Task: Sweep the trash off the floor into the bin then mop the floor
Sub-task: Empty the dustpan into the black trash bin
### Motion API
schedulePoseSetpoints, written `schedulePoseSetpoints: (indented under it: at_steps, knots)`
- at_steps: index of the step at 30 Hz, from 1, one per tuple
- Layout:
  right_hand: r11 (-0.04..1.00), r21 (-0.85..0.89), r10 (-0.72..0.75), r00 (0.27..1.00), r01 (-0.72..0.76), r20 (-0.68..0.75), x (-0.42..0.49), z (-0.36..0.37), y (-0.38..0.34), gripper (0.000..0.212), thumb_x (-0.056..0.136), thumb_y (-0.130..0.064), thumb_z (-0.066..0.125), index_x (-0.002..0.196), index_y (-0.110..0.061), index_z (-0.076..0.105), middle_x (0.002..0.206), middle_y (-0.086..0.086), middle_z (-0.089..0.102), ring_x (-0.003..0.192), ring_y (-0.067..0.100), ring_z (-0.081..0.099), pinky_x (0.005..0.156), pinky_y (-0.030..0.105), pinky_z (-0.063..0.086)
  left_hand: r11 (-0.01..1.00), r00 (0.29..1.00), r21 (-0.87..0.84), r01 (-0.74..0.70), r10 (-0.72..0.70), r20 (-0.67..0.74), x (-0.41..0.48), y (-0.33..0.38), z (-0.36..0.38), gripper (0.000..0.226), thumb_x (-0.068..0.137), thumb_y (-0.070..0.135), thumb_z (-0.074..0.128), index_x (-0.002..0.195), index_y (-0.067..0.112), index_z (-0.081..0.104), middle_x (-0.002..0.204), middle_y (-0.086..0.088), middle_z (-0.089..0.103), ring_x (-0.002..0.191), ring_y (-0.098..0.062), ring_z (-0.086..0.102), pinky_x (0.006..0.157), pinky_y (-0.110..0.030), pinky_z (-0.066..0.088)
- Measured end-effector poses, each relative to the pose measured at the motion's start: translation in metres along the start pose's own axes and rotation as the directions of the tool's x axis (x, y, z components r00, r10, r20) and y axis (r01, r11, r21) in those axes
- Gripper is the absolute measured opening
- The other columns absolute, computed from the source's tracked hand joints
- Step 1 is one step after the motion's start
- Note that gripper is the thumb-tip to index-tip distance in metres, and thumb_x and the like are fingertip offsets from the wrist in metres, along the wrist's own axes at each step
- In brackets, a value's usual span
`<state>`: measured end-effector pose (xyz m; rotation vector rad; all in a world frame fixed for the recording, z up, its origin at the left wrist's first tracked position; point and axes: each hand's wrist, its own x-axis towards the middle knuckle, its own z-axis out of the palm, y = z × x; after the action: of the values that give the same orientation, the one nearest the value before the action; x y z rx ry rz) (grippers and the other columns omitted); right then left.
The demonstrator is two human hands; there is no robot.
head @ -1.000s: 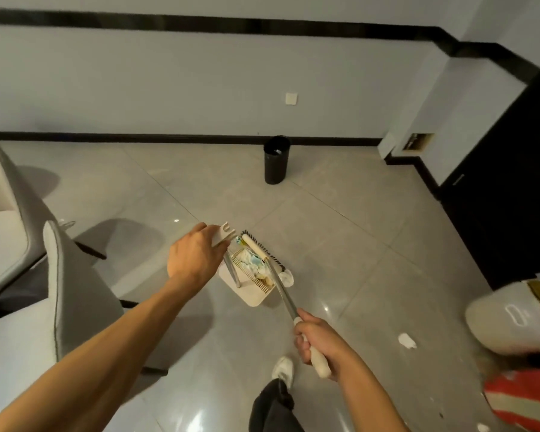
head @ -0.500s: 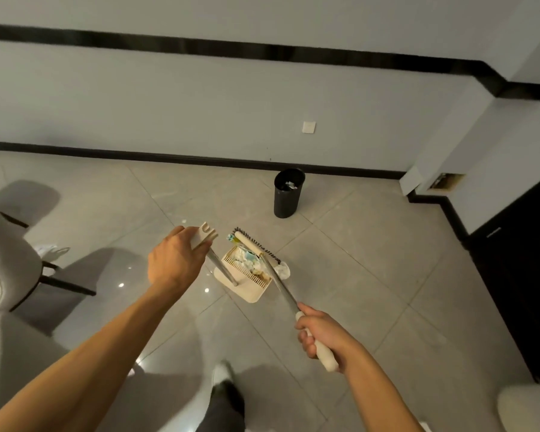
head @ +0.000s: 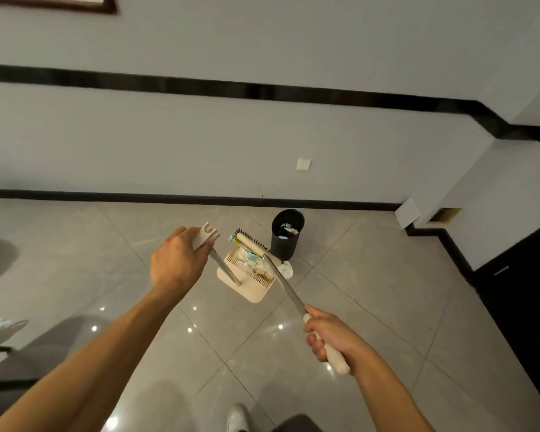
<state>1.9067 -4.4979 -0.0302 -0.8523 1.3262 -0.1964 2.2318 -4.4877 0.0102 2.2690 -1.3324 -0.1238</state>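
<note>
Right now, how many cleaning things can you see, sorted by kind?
Broom, in the right hand: 1
Dustpan, loaded with scraps, its handle in the left hand: 1
Black bin: 1
Loose white paper wad on the floor beside the bin: 1
Total: 4

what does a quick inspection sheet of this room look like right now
surface: grey tiled floor, glossy, light glints.
job's things: dustpan full of paper scraps; broom head at the pan's far edge; black bin just beyond, trash already inside.
clutter: crumpled white paper on the floor at the bin's base.
hands: left hand grips the dustpan handle; right hand grips the broom handle.
cables: nothing seen.
surroundings: wall with black trim, wall socket, dark door at right, chair partly visible at left; no mop in view.
</note>
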Motion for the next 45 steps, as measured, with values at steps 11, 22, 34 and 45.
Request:
schedulePoseSetpoints:
  at_steps: [11, 22, 34, 45]
  knots:
    - [0.993, 0.103, -0.061, 0.997, 0.066, -0.046, 0.102, -0.013, -0.111, 0.063, 0.098, -0.006, 0.052, 0.151, -0.038, 0.042, 0.069, 0.006, 0.053, 0.049, 0.009, 0.043, 0.042, 0.022, 0.04, 0.993, 0.993, 0.013, -0.119, 0.119, -0.026, 0.176, 0.036, 0.039, 0.044, 0.097, 0.06, 0.054, 0.114, 0.021, 0.068, 0.101, 0.003, 0.063, 0.082, -0.025, 0.063, 0.065, -0.036, 0.049]
    - [0.949, 0.312, -0.03, 0.998, 0.044, -0.05, 0.205, -0.053, -0.184, 0.063, 0.098, -0.005, 0.052, 0.151, -0.038, 0.042, 0.069, 0.006, 0.052, 0.049, 0.007, 0.042, 0.042, 0.02, 0.039, 0.933, 0.94, 0.116, -0.34, 0.338, 0.04, 0.321, 0.117, 0.111, 0.036, 0.096, 0.047, 0.064, 0.12, 0.02, 0.071, 0.098, 0.002, 0.064, 0.075, -0.025, 0.063, 0.062, -0.035, 0.053]
    - [0.809, 0.587, 0.074, 0.986, 0.027, -0.148, 0.238, -0.073, -0.189, 0.052, 0.102, -0.007, 0.049, 0.147, -0.031, 0.047, 0.063, 0.005, 0.052, 0.045, 0.008, 0.041, 0.036, 0.019, 0.037, 0.622, 0.652, 0.198, -0.757, 0.708, 0.271, 0.401, 0.174, 0.159, 0.035, 0.095, 0.043, 0.066, 0.121, 0.019, 0.069, 0.099, 0.0, 0.067, 0.071, -0.022, 0.063, 0.058, -0.029, 0.035]
    - [0.648, 0.757, 0.076, 0.981, 0.087, -0.178, 0.226, -0.057, -0.195, 0.054, 0.101, -0.005, 0.05, 0.148, -0.03, 0.045, 0.063, 0.006, 0.045, 0.041, 0.008, 0.036, 0.031, 0.018, 0.032, 0.314, 0.374, 0.214, -0.925, 0.852, 0.367, 0.445, 0.193, 0.173, 0.033, 0.093, 0.041, 0.07, 0.12, 0.021, 0.069, 0.096, -0.002, 0.066, 0.076, -0.021, 0.065, 0.06, -0.03, 0.044]
